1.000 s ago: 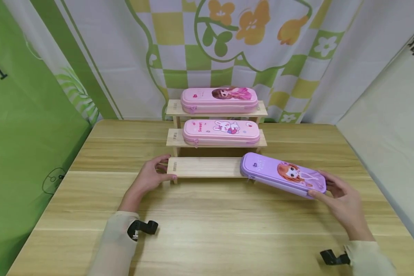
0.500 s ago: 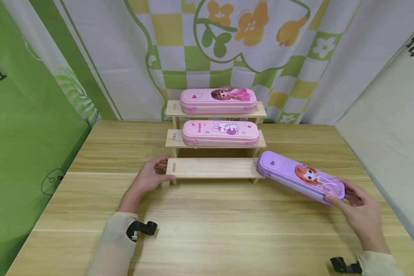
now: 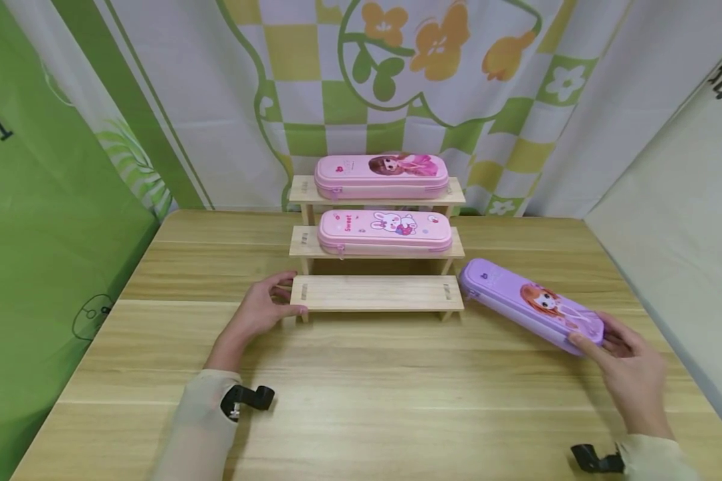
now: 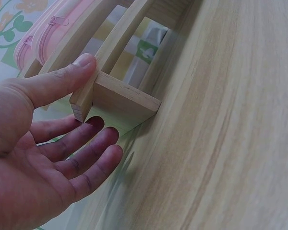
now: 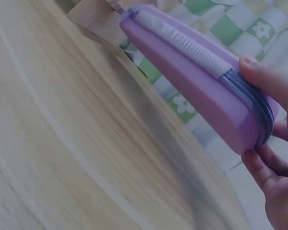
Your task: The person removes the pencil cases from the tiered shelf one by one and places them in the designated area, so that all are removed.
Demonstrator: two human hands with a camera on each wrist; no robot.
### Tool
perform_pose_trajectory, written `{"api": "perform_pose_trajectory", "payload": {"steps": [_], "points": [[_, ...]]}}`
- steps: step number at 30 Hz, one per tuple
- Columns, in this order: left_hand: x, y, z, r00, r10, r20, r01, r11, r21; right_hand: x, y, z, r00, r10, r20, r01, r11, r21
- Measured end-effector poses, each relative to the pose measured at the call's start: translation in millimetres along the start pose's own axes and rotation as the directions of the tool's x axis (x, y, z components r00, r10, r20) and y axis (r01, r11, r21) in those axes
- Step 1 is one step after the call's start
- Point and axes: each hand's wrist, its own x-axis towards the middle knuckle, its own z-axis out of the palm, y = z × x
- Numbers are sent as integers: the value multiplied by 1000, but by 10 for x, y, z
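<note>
My right hand point(image 3: 632, 364) grips the right end of a purple zippered pencil case point(image 3: 532, 306) with a doll print. In the right wrist view, the thumb is on one side of the case and the fingers are beneath; the case is above the table, tilted. Its left end is just off the right end of the bottom step of the wooden display stand point(image 3: 376, 294). My left hand point(image 3: 261, 304) holds the left end of that bare step, thumb at the front corner and index finger at the back one. In the left wrist view, the other fingers are loosely bent below the board.
A pink pencil case with a rabbit print point(image 3: 385, 232) lies on the middle step. Another pink pencil case with a doll print point(image 3: 382, 176) lies on the top step. The wood-grain table point(image 3: 361, 401) reaches back to a patterned curtain point(image 3: 445, 87).
My right hand has drawn the purple pencil case to the right, off the bottom step. In the last half second the case turned slightly. My left hand stays in place.
</note>
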Motion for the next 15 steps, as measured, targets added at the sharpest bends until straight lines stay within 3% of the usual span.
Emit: {"api": "perform_pose_trajectory", "payload": {"steps": [7, 15], "points": [[-9, 2, -5, 1000, 0, 0, 0, 1000, -7, 36, 6, 193, 1000, 18, 1, -18, 995, -99], [5, -22, -2, 1000, 7, 5, -7, 1000, -6, -70, -77, 471, 999, 11, -39, -18, 980, -200]]}}
